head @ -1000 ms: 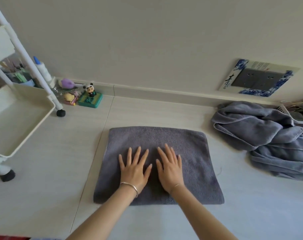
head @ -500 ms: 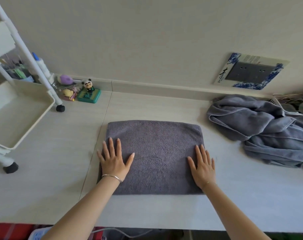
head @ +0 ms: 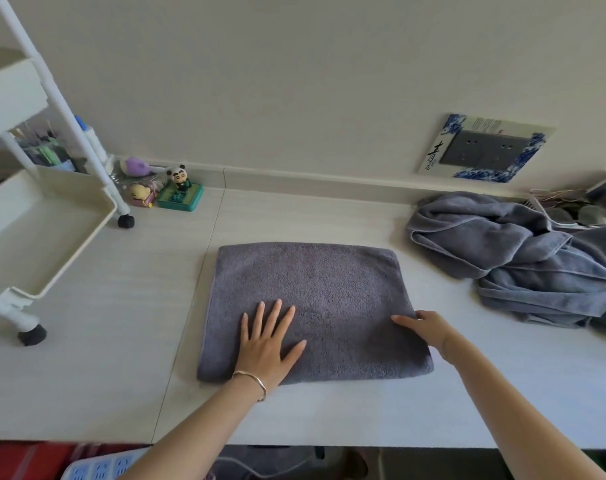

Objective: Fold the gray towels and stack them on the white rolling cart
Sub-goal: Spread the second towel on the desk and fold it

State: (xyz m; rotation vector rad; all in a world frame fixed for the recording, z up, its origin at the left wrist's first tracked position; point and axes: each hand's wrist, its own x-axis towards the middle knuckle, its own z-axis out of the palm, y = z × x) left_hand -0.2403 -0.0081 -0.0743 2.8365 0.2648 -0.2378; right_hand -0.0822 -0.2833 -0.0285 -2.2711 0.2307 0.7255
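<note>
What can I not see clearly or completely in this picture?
- In head view, right hand: fingers hidden behind the hand itself at the folded towel edge; grip unclear.
- Same view, towel pile: cut by the right edge; count unknown.
- Same view, white cart: cut by the left edge.

- left hand, lower middle of the frame: flat, palm down, fingers straight and spread, pressing on the gray towel
- right hand, a bit right of center: thumb on top of the towel's right edge, fingers tucked out of sight, pinching it
- both forearms bare, coming up from the bottom edge
</note>
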